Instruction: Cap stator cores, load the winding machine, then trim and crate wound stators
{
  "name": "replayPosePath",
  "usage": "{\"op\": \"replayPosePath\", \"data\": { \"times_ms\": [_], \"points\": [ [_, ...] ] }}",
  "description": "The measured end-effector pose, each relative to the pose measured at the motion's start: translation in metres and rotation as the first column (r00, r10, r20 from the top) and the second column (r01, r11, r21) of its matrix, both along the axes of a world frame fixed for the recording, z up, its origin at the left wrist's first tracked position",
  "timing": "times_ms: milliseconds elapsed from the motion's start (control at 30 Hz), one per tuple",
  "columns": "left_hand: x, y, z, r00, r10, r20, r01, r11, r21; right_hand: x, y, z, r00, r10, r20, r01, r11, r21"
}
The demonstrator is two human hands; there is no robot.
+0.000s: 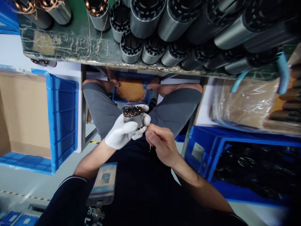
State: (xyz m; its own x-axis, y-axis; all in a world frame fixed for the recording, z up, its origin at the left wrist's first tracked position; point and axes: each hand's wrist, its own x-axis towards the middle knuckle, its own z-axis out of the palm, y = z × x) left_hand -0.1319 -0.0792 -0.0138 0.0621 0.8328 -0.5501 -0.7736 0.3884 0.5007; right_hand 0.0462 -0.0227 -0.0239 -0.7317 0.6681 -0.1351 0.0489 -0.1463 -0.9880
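Observation:
My left hand (125, 130), in a white glove, is wrapped round a motor stator (133, 117), a metal cylinder with a black slotted top and copper windings. It is held over my lap with its wound end up. My bare right hand (162, 142) is closed in a pinch just right of the stator. A short end of copper wire (150, 147) hangs below its fingers. Above, on the green bench (68, 48), stand wound stators (97, 14) with loose copper ends and several stators (131, 48) without visible copper.
Pliers with blue handles (284, 73) lie at the bench's right edge. A blue crate (63, 116) with cardboard is at left; another blue crate (204, 153) holds black parts at right. Between my feet sits a blue tray (131, 102). Plastic-wrapped cardboard (244, 100) is at right.

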Motion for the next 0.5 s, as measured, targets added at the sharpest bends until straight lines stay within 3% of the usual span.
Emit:
{"op": "replayPosePath", "data": {
  "times_ms": [133,233,300,367,500],
  "points": [
    [0.007,0.009,-0.016,0.995,0.101,0.021,-0.099,0.991,-0.087,0.005,0.015,0.0,0.994,-0.106,-0.032,0.111,0.962,0.25],
    [0.006,0.009,-0.029,0.996,0.056,-0.065,-0.062,0.993,-0.098,-0.003,0.021,-0.002,0.979,-0.088,-0.184,0.133,0.96,0.247],
    [0.005,0.008,-0.035,0.996,0.038,-0.079,-0.046,0.993,-0.104,-0.011,0.02,-0.004,0.979,-0.001,-0.203,0.047,0.974,0.22],
    [0.004,0.006,-0.04,0.992,0.095,-0.086,-0.104,0.989,-0.109,-0.014,0.013,-0.006,0.987,0.095,-0.128,-0.062,0.969,0.241],
    [0.0,0.006,-0.043,0.964,0.143,-0.224,-0.168,0.982,-0.092,0.011,0.003,-0.01,0.952,0.304,-0.043,-0.289,0.936,0.2]
  ]
}}
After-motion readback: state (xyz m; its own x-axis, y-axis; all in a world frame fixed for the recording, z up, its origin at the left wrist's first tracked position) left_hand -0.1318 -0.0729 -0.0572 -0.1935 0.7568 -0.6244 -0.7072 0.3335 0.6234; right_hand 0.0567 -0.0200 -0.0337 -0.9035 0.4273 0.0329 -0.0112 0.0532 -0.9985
